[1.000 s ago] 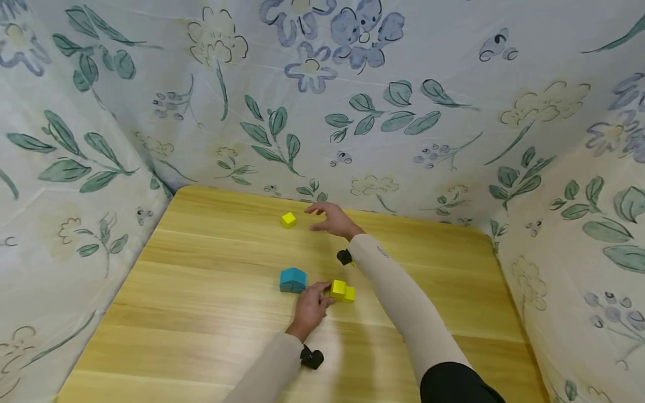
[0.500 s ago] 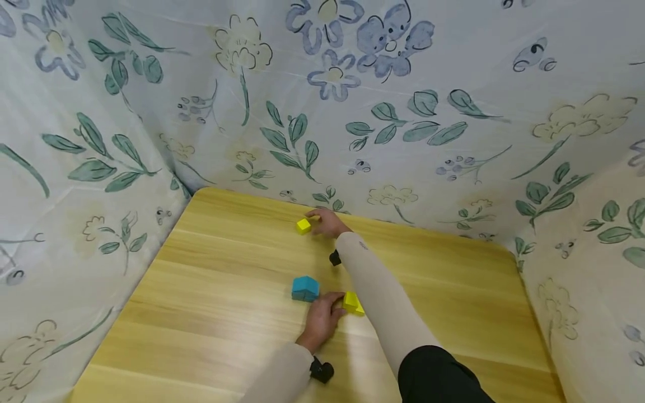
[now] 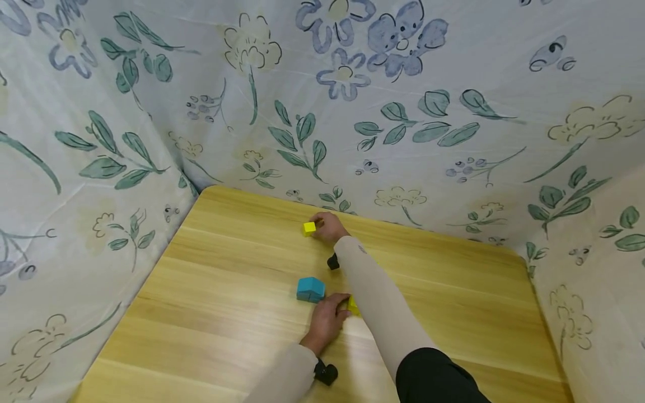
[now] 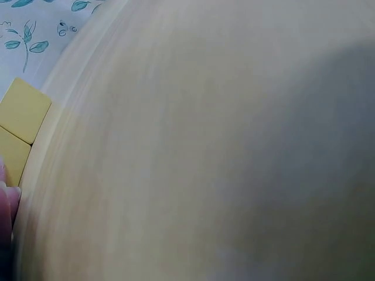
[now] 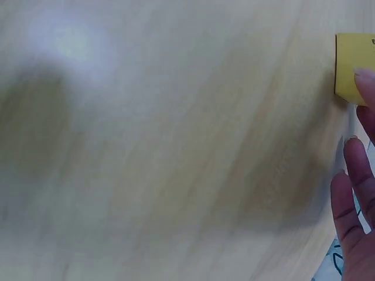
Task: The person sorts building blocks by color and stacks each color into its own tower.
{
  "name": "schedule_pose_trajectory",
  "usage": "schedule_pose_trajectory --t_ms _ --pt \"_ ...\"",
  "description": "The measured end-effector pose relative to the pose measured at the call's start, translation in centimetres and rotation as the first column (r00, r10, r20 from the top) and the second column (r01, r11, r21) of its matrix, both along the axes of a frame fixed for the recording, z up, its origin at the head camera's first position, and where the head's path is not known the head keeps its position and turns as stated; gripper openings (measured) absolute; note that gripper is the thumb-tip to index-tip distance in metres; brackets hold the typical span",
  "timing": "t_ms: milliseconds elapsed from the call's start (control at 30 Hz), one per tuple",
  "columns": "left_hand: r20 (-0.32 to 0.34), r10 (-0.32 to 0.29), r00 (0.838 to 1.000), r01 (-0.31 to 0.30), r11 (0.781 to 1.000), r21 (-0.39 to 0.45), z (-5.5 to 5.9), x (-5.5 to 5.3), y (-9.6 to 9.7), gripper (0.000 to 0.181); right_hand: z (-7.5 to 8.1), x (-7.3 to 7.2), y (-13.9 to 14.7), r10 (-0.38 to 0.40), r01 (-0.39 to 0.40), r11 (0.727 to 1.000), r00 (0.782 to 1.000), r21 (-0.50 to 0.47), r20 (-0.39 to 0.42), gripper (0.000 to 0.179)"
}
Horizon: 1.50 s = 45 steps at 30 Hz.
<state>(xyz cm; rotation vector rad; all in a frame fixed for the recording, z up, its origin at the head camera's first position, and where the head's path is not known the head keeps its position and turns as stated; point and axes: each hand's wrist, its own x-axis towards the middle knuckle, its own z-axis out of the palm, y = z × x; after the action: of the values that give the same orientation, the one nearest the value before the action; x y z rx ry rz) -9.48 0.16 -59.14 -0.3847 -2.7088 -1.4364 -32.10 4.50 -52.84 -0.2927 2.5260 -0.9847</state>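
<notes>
Near the table's back edge my right hand [image 3: 330, 228] pinches a yellow cube [image 3: 309, 229] by its right side. The right wrist view shows the thumb on a face of that cube [image 5: 350, 58], with other fingers spread below it. My left hand [image 3: 325, 320] is farther forward, its thumb and fingertips gripping a yellow block [image 3: 354, 305] that my right sleeve partly covers. In the left wrist view two yellow blocks [image 4: 24, 111] sit edge to edge, with fingertips [image 4: 7, 205] on the lower one. A blue house-shaped pair of blocks [image 3: 310, 289] stands just left of my left hand.
The wooden table [image 3: 216, 268] has its back edge against a flowered cloth [image 3: 282, 140], which also hangs along the left and right sides. My right forearm [image 3: 383, 291] crosses over the yellow blocks. A black wrist camera [image 3: 326, 372] sits at my left wrist.
My right hand has moved left to the far yellow cube and taken hold of it; the cube has turned slightly. My left hand stays at the yellow blocks. The head view has shifted a little.
</notes>
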Motion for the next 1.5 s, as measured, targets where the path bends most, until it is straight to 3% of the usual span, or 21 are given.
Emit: schedule_pose_trajectory --t_ms 500,933,1267,1500 --pt "0.057 -0.037 0.998 0.037 0.999 0.003 0.7 0.5 1.0 0.036 0.7 1.2 2.4 -0.039 0.039 0.999 0.999 0.003 0.034 0.043" --pt "0.104 -0.034 0.994 0.031 0.999 0.023 1.1 0.5 0.7 0.039 4.7 2.0 3.9 0.003 -0.009 0.988 0.999 -0.153 -0.037 0.039" --pt "0.149 -0.034 0.988 0.015 0.991 0.130 0.7 0.5 0.8 0.040 7.5 4.9 5.9 -0.002 -0.031 0.970 0.991 -0.242 -0.136 0.037" --pt "0.167 -0.037 0.985 0.013 0.990 0.140 1.0 0.4 0.5 0.040 7.8 7.3 7.6 -0.050 0.004 0.960 0.987 -0.281 -0.155 0.037"
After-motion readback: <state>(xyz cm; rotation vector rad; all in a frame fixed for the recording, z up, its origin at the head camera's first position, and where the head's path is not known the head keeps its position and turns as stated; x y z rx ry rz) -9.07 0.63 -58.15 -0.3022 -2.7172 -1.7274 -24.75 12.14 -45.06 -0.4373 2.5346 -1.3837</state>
